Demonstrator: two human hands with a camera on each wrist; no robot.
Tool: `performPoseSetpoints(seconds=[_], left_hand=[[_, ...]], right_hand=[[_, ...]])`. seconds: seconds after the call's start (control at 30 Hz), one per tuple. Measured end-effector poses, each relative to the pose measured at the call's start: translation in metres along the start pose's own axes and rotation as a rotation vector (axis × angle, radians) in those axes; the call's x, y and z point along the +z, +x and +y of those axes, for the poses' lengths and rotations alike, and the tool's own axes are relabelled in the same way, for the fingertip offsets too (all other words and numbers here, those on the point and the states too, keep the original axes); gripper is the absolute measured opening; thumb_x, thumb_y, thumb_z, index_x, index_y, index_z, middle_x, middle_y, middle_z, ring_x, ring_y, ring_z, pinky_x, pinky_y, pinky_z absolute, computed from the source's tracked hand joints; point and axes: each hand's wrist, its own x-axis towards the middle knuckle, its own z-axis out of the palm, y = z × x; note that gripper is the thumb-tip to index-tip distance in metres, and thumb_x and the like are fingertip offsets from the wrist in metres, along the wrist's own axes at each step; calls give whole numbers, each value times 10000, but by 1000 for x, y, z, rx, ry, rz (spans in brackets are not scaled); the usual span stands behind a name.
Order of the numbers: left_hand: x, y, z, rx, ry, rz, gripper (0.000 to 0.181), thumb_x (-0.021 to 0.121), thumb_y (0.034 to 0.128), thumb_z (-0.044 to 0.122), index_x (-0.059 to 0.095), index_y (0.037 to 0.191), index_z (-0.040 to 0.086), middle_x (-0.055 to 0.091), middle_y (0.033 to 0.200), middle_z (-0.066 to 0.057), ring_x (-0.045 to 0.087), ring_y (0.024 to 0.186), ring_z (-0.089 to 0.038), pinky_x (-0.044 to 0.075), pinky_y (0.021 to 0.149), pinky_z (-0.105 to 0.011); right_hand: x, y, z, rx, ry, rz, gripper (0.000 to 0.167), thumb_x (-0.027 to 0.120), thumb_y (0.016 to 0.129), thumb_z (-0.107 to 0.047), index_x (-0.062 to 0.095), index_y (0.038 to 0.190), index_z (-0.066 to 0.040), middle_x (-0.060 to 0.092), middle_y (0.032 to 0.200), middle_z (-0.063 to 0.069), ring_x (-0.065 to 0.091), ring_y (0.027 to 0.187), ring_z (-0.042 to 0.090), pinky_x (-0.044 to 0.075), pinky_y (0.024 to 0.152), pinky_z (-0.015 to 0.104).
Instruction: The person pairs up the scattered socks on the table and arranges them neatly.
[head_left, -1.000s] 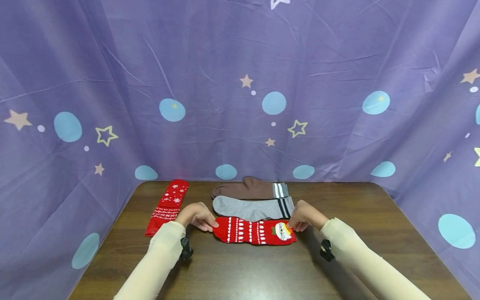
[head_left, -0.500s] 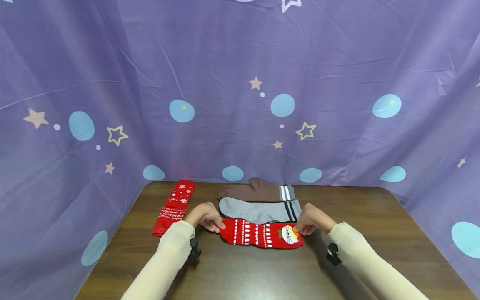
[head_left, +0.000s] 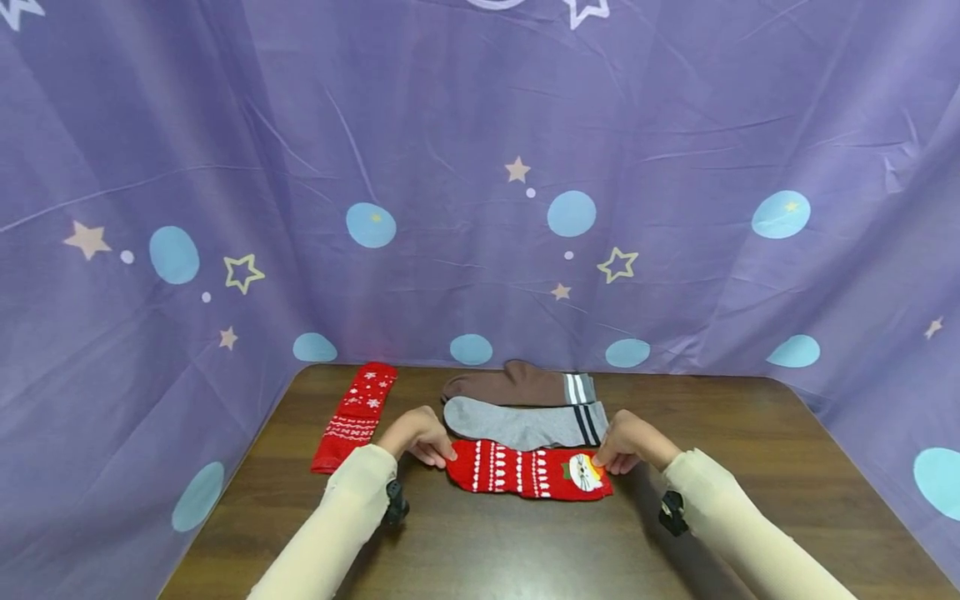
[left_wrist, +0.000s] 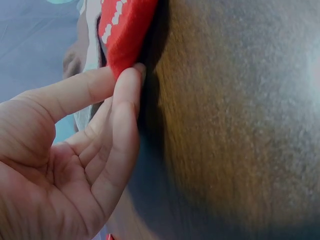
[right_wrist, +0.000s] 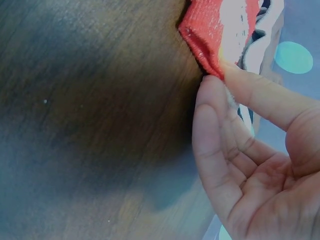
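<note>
A red sock (head_left: 517, 471) with white patterns and a white cat face lies stretched sideways, just in front of a grey sock (head_left: 517, 423) with black stripes. At its toe end, my left hand (head_left: 423, 437) pinches the knit between thumb and fingers; the left wrist view shows the red toe (left_wrist: 125, 45) caught at the fingertips. My right hand (head_left: 626, 442) pinches the cuff end beside the cat face. In the right wrist view the red cuff (right_wrist: 202, 40) is folded at the thumb and fingertip. Whether the sock's middle touches the table cannot be told.
Behind the grey sock lies a brown sock (head_left: 502, 385) with a white-striped grey cuff. Another red sock (head_left: 356, 417), with white snowflakes, lies slantwise at the left of the wooden table (head_left: 510, 550). A purple curtain (head_left: 465, 125) hangs behind the table.
The head view has swung slightly left, so everything sits further right in it. Both hands keep their pinch on the red sock, which stays in nearly the same place beside the grey one.
</note>
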Motion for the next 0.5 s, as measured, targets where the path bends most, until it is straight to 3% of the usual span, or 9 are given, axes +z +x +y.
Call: performPoseSetpoints(seconds=[0.2, 0.5], left_hand=[[3, -4, 5, 6, 24, 52, 254, 831, 785, -9, 587, 727, 34, 643, 546, -30, 599, 476, -58, 537, 493, -155], [5, -11, 7, 16, 81, 83, 226, 839, 765, -7, 619, 714, 8, 636, 545, -35, 585, 471, -73, 573, 531, -203]], right_hand=[[-1, 0, -1, -6, -13, 11, 127, 845, 778, -23, 732, 740, 21, 664, 576, 37, 617, 519, 117, 606, 555, 296], [0, -2, -3, 0, -51, 37, 161, 862, 770, -38, 722, 712, 13, 653, 565, 39, 608, 511, 114, 614, 560, 309]])
